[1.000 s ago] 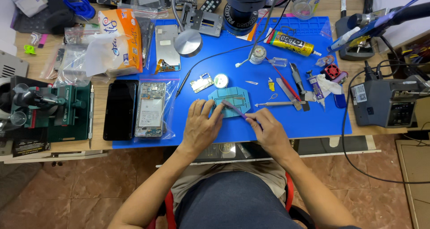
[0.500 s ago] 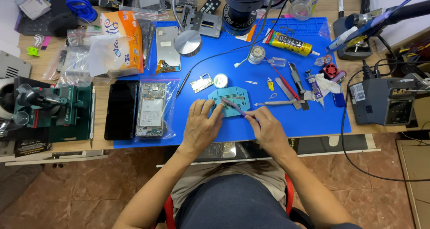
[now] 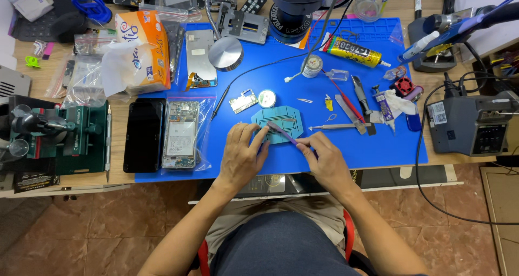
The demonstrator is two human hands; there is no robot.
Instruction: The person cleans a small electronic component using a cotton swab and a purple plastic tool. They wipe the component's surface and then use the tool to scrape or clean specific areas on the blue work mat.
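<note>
Seen from above, a person sits at a workbench covered by a blue mat (image 3: 367, 146), with both hands near the mat's near edge. The left hand (image 3: 241, 154) lies with fingers curled, pressing down on a teal plate (image 3: 278, 122) at its 1 o'clock, while the right hand (image 3: 324, 160) pinches a thin purple tool (image 3: 282, 133) whose tip rests on the plate at its 10 o'clock. A black phone (image 3: 143, 135) and an opened phone (image 3: 181, 133) lie at the left hand's 9 o'clock, and tweezers (image 3: 335, 127) at the plate's 3 o'clock.
</note>
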